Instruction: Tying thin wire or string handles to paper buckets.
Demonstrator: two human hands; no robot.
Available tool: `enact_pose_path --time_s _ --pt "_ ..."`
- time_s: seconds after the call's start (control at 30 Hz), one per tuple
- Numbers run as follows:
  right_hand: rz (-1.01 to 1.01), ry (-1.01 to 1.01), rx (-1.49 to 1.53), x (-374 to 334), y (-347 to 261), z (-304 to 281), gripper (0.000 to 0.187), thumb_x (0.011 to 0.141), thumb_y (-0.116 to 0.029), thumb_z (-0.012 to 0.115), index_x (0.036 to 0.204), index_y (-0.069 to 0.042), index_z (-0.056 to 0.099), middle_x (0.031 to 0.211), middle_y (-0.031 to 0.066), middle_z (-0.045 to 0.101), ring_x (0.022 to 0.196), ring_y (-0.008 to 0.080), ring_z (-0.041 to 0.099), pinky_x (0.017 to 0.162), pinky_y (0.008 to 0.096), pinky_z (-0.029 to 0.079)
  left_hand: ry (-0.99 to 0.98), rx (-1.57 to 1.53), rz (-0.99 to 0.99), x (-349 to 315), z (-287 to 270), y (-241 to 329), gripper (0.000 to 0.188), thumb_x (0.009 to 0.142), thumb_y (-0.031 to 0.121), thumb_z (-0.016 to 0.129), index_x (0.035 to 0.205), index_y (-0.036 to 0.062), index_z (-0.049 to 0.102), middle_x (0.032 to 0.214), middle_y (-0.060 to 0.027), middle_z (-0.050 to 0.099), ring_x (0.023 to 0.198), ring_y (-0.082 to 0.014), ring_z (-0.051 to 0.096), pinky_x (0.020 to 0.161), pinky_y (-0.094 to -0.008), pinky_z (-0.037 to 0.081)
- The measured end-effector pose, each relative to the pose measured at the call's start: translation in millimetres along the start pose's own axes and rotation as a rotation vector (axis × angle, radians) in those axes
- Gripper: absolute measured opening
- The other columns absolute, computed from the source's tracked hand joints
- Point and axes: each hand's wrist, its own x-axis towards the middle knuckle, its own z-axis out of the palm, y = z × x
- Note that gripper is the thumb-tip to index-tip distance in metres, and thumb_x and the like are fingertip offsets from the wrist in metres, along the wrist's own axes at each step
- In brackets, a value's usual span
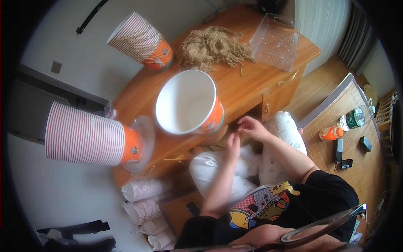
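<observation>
My left hand (233,145) and my right hand (252,128) meet over my lap, just in front of the desk edge. Their fingertips are pinched close together; anything between them is too small to make out. Nearest to them on the desk stands a large paper bucket (184,103), white inside and orange outside, its mouth facing up. Left of it rises a tall stack of paper buckets (88,135) on clear plastic wrapping (145,145). Another stack of buckets (138,42), farther back, has tan strings draped over its side. A tangled heap of tan string (214,47) lies beside that stack.
A clear plastic tray (275,44) sits at the desk's far right. Wrapped sleeves of buckets (147,189) and a phone (193,208) are below on the left. On a low table at right are an orange bottle (331,133), a clear bottle (353,119) and small dark boxes (365,144).
</observation>
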Motion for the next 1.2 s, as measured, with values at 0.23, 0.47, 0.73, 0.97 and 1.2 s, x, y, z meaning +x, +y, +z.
enact_pose_path --time_s 0.23,0.47,0.73,0.97,1.2 --pt "-0.015 -0.043 0.041 -2 -6 0 0.024 0.088 -0.002 0.06 0.109 -0.001 0.049 0.088 0.0077 0.066 0.083 0.0131 0.064 0.077 0.0272 0.052 0.011 -0.019 0.022 -1 2 5 0.027 0.1 0.024 0.046 0.087 0.004 0.058 0.079 0.0056 0.05 0.073 -0.0024 0.039 0.063 -0.0188 0.032" --pt "-0.022 -0.02 0.026 -1 -1 -1 0.028 0.084 0.001 0.062 0.11 -0.002 0.051 0.089 0.0072 0.065 0.084 0.0137 0.063 0.076 0.0272 0.052 0.003 -0.054 -0.012 -1 2 5 0.026 0.1 0.024 0.046 0.087 0.0047 0.058 0.077 0.0052 0.049 0.072 -0.0017 0.038 0.061 -0.0184 0.031" --pt "-0.033 0.02 -0.009 -1 -2 -1 0.024 0.084 -0.001 0.064 0.106 -0.002 0.053 0.084 0.0046 0.063 0.079 0.0103 0.061 0.072 0.0248 0.05 -0.007 0.018 -0.048 -3 3 10 0.029 0.098 0.029 0.049 0.079 0.0074 0.054 0.069 0.0078 0.04 0.062 -0.0022 0.03 0.053 -0.0208 0.024" --pt "-0.023 0.052 -0.026 -2 -5 0 0.024 0.083 -0.004 0.067 0.104 -0.003 0.054 0.078 0.0022 0.061 0.075 0.0082 0.059 0.068 0.0231 0.048 -0.004 0.012 0.005 -1 3 2 0.027 0.097 0.027 0.051 0.08 0.0073 0.054 0.069 0.0077 0.04 0.062 -0.0019 0.031 0.053 -0.0206 0.024" --pt "0.002 0.071 -0.063 -3 -6 -1 0.026 0.082 -0.007 0.07 0.102 -0.004 0.055 0.076 0.0002 0.059 0.072 0.0064 0.056 0.065 0.0219 0.046 -0.022 0.003 0.001 -2 2 1 0.024 0.097 0.024 0.051 0.082 0.0056 0.055 0.073 0.0067 0.045 0.067 -0.0019 0.036 0.057 -0.0195 0.029"
